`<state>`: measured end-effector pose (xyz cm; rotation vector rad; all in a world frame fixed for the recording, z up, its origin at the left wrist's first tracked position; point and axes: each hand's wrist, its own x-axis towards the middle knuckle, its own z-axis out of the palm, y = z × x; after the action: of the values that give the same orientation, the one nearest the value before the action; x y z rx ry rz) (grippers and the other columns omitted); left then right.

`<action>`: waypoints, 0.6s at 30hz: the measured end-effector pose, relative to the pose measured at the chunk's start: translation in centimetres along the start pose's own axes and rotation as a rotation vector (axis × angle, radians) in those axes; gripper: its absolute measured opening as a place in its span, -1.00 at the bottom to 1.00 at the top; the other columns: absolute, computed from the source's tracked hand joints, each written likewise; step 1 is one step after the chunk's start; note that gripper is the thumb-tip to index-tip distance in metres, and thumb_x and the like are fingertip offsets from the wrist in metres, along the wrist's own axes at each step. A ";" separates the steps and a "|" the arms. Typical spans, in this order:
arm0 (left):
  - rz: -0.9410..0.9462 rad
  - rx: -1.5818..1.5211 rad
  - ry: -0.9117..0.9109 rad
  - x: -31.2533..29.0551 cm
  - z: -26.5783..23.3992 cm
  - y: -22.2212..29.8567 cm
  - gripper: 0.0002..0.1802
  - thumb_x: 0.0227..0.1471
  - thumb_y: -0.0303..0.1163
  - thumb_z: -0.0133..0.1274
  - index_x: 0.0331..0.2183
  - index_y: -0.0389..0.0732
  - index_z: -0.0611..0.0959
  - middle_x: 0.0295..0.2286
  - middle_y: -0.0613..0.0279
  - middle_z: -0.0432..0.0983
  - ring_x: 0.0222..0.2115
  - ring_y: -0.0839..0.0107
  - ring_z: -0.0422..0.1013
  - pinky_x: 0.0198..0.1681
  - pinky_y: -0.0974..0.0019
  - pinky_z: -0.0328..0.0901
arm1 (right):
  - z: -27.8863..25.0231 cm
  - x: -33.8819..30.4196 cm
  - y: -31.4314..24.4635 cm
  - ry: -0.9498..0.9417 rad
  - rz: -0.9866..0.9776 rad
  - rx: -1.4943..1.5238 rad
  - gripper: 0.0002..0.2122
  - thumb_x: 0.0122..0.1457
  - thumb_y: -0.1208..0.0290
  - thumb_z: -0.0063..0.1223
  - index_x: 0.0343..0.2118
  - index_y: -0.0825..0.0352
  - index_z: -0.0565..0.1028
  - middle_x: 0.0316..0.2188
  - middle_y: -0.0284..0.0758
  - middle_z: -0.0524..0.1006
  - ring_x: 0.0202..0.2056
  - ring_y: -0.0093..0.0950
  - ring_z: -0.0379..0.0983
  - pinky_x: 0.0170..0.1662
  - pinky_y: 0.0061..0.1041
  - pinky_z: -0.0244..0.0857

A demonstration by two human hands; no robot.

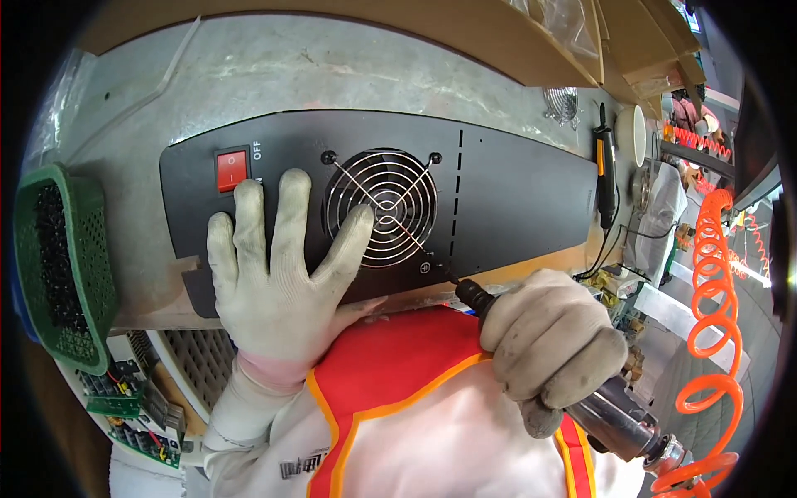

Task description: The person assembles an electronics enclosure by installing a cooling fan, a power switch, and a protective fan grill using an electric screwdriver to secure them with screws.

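Note:
A black metal panel [523, 195] lies on the workbench in front of me, with a red rocker switch [232, 171] at its left and a round wire fan guard [415, 228] near its middle. My left hand [282, 266], in a pale glove, presses flat on the panel with fingers spread; its thumb reaches over the guard. In a grey-white glove, my right hand [552, 336] is wrapped round an air screwdriver [614, 415]. The driver's bit points at the guard's lower right corner; whether a screw sits there is too small to tell. Dark fasteners show at both upper corners.
At the left stands a green basket [101, 257] of small black parts, with circuit boards [137, 407] below it. An orange coiled hose [712, 315] hangs at the right. A cardboard box [465, 37], a loose fan guard [562, 105] and a black-yellow tool [606, 166] lie beyond.

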<state>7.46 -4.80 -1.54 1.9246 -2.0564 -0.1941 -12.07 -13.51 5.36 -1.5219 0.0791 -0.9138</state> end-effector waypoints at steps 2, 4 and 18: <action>0.004 0.028 -0.008 0.2 0.0 -0.2 0.06 -0.78 0.09 0.38 0.00 0.24 0.51 0.11 -0.03 0.22 0.11 -0.16 0.15 0.12 -0.20 0.03 | -1.2 0.2 0.1 -0.132 0.017 -0.022 -0.77 0.03 0.45 0.26 -0.47 0.30 0.35 -0.52 -0.26 0.49 -0.68 -0.51 0.39 -0.59 -0.51 0.31; 0.006 0.006 0.003 0.2 0.2 0.0 0.05 -0.78 0.09 0.37 0.00 0.24 0.51 0.11 -0.03 0.22 0.10 -0.16 0.15 0.11 -0.21 0.04 | -1.8 0.3 -0.1 -0.264 0.032 -0.048 -0.72 0.06 0.44 0.25 -0.31 0.24 0.30 -0.45 -0.35 0.48 -0.63 -0.59 0.43 -0.56 -0.57 0.34; 0.007 0.003 0.016 0.2 0.3 0.1 -0.02 -0.70 0.15 0.34 -0.02 0.24 0.53 0.11 -0.03 0.21 0.09 -0.17 0.15 0.10 -0.21 0.04 | -2.0 0.2 -0.1 -0.180 0.033 -0.101 -0.70 0.07 0.43 0.24 -0.28 0.23 0.28 -0.40 -0.33 0.47 -0.60 -0.59 0.46 -0.58 -0.56 0.36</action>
<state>7.28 -5.07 -1.78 1.9141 -2.0537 -0.1733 -13.15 -15.16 5.34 -1.6856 0.0201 -0.7519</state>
